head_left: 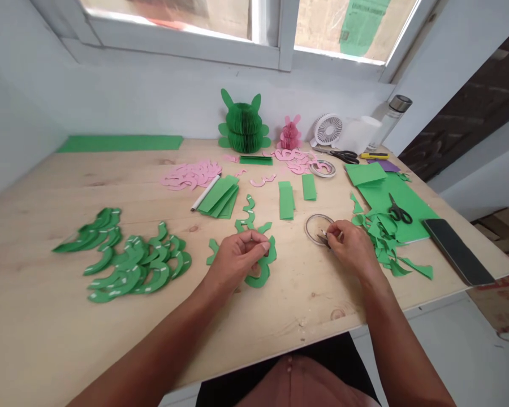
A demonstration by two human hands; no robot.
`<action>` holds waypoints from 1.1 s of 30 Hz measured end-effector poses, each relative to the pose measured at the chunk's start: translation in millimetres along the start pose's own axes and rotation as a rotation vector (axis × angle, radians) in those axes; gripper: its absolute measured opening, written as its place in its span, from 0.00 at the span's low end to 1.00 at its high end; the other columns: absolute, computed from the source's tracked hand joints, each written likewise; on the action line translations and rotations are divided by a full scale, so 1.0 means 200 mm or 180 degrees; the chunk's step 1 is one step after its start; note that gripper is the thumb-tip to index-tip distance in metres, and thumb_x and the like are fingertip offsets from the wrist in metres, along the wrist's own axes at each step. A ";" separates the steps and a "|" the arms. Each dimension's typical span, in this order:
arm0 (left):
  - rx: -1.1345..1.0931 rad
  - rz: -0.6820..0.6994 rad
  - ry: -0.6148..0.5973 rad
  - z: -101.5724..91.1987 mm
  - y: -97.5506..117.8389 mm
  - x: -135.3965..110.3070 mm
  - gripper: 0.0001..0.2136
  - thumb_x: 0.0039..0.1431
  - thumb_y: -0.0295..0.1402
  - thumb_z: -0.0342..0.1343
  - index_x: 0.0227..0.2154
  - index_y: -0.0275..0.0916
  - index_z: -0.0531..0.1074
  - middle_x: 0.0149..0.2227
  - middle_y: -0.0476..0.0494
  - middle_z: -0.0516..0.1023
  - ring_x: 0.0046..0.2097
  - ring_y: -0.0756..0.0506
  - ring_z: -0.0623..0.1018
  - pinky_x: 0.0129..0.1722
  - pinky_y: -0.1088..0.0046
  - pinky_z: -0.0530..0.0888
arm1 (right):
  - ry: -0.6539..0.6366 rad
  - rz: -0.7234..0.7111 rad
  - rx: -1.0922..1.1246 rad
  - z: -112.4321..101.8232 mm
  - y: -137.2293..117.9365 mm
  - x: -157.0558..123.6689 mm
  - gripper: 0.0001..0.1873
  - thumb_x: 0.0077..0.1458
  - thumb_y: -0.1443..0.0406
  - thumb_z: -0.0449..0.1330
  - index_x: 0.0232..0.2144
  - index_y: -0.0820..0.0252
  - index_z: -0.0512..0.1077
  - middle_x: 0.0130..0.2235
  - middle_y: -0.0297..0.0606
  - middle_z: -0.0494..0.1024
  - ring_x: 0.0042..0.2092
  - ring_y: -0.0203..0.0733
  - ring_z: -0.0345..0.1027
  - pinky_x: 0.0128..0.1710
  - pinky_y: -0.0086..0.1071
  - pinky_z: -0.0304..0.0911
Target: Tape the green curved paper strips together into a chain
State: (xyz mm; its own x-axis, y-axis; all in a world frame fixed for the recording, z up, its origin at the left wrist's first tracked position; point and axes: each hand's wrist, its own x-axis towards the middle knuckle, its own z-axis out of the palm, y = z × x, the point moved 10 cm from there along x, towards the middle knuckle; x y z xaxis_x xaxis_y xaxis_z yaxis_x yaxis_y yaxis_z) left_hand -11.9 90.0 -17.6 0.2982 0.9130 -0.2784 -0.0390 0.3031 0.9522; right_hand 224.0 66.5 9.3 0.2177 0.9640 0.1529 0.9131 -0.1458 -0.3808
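Observation:
My left hand is closed on a curved green paper cut-out lying on the wooden table, fingers pinched over its top. My right hand is pinched at the edge of a clear tape roll, holding something small that I cannot make out. More loose green cut-outs lie just beyond the left hand.
A pile of green curved pieces lies at the left. Pink cut-outs, folded green strips, green scraps with scissors, a phone, a second tape roll, paper honeycomb figures and a small fan sit farther back.

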 end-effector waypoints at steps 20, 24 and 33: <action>0.0162 -0.0010 0.0001 0.00 0.02 -0.02 0.05 0.46 0.33 0.59 0.22 0.38 0.70 0.19 0.53 0.69 0.16 0.56 0.65 0.12 0.81 0.62 | 0.0067 0.0106 -0.0358 0.01 -0.02 -0.01 0.04 0.50 0.66 0.55 0.26 0.58 0.70 0.27 0.36 0.75 0.29 0.41 0.67 0.28 0.31 0.53; 0.0209 -0.0063 -0.0027 0.00 0.02 -0.01 0.04 0.47 0.32 0.58 0.23 0.37 0.69 0.19 0.54 0.69 0.16 0.56 0.65 0.13 0.82 0.62 | 0.0050 0.0143 -0.0356 0.02 -0.02 -0.01 0.05 0.49 0.66 0.55 0.26 0.58 0.70 0.26 0.36 0.75 0.28 0.40 0.66 0.27 0.31 0.53; 0.0130 0.0095 -0.0063 0.01 0.02 -0.02 0.06 0.46 0.34 0.58 0.24 0.37 0.69 0.20 0.53 0.69 0.19 0.56 0.66 0.16 0.81 0.64 | 0.0062 0.0172 0.0361 0.01 0.01 0.00 0.07 0.48 0.63 0.55 0.23 0.59 0.70 0.23 0.35 0.74 0.26 0.38 0.66 0.27 0.30 0.55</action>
State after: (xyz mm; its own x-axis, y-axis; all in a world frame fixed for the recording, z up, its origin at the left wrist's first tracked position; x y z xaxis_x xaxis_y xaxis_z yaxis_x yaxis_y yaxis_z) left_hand -11.8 87.8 -12.1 0.3163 0.9157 -0.2477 -0.0094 0.2641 0.9644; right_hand 225.3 67.1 7.7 0.2732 0.9507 0.1467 0.8552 -0.1702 -0.4895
